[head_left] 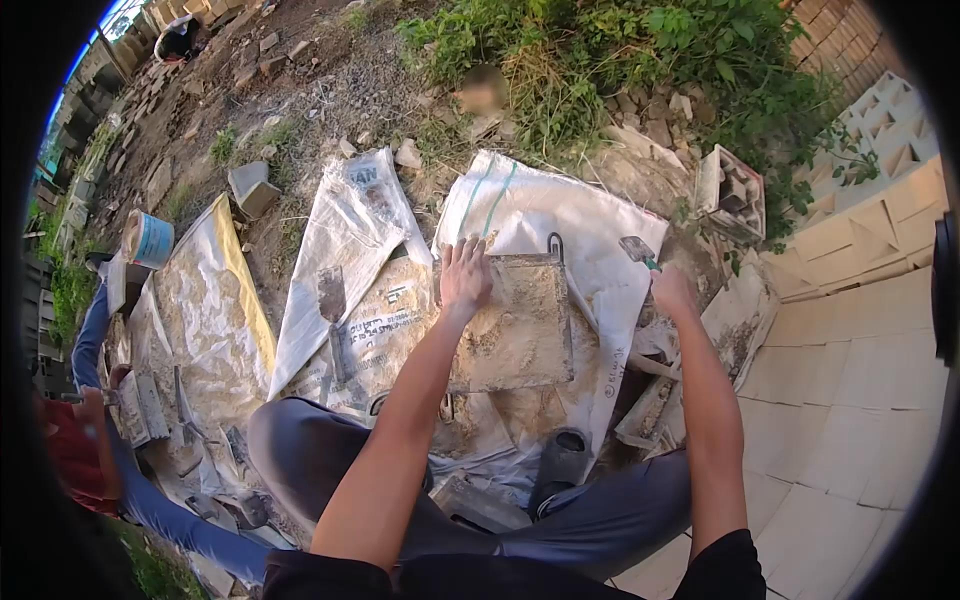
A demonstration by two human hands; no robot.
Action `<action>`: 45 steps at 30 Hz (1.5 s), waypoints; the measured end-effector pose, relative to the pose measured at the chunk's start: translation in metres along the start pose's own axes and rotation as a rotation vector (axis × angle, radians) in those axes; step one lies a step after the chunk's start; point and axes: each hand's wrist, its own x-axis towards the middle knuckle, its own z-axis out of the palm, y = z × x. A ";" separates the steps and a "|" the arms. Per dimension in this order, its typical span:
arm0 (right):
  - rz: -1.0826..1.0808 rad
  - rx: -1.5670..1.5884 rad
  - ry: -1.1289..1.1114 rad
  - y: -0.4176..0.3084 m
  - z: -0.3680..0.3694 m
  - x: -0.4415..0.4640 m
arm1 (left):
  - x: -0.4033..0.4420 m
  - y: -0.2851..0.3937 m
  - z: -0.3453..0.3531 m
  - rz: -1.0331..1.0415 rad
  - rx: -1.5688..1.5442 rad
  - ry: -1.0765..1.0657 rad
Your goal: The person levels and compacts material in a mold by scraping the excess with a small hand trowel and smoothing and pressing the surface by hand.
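Note:
My left hand [465, 274] lies on the upper left part of a flat rectangular mould [515, 330], its fingers stretched out. Sandy, cement-coloured material covers the mould, and a bent metal loop handle [555, 246] stands up at its far edge. My right hand [675, 291] is closed round the green handle of a small trowel [636, 248]. The trowel's dirty blade points up and left, apart from the mould. White woven sacks [590, 215] lie under and around the mould. To its left a larger trowel [331, 300] rests on the sacking.
At the left, another person in a red shirt [82, 455] sits beside sacking and tools. A white and blue bucket [149, 239] stands farther back. Pale patterned blocks [860, 330] are stacked at my right. A dirty crate [729, 193] sits near the green plants [690, 50].

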 end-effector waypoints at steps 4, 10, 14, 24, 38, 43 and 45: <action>-0.001 0.644 0.063 -0.032 -0.046 -0.051 | -0.011 -0.007 0.000 0.099 0.001 -0.048; 0.121 1.426 -0.253 -0.128 -0.090 -0.160 | -0.047 -0.016 -0.016 0.315 -0.299 0.019; 0.100 1.443 -0.255 -0.157 -0.057 -0.207 | -0.072 -0.015 -0.019 0.355 -0.337 0.010; -0.082 1.126 0.057 -0.164 0.101 -0.260 | -0.170 -0.001 -0.026 0.236 -0.395 0.010; 0.052 1.153 -0.074 -0.198 0.183 -0.262 | -0.148 -0.059 0.038 -0.807 -1.424 0.099; -0.032 0.996 0.061 -0.206 0.157 -0.271 | -0.152 -0.045 0.024 -0.908 -1.473 0.045; -0.067 1.048 0.141 -0.216 0.150 -0.274 | -0.150 -0.050 0.014 -1.023 -1.576 -0.098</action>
